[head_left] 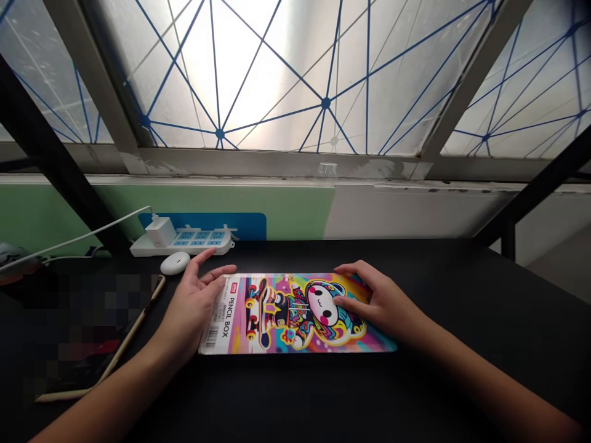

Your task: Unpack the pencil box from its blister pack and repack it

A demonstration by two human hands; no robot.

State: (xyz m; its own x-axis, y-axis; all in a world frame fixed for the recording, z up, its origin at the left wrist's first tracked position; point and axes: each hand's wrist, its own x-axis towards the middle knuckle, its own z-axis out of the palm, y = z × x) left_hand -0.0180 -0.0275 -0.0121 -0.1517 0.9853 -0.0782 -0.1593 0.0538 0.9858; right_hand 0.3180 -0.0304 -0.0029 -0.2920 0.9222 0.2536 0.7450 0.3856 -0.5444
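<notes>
A flat, colourful pencil box (pixel 295 314) lies on the black table, printed with a cartoon figure on a skateboard. Its white label end, with "PENCIL BOX" and a barcode, faces left. My left hand (pixel 191 304) rests against that left end, thumb at the edge and other fingers stretched out past the far corner. At the right end, my right hand (pixel 376 298) grips the box, its thumb on the printed top and its fingers over the far edge. The underside of the box is hidden.
Behind my left hand stand a white power strip (pixel 203 243) with a plugged-in charger (pixel 160 231) and a small white rounded case (pixel 175 263). A beige-edged object (pixel 124 344), partly pixelated, lies at left. Black frame bars rise on both sides before the window.
</notes>
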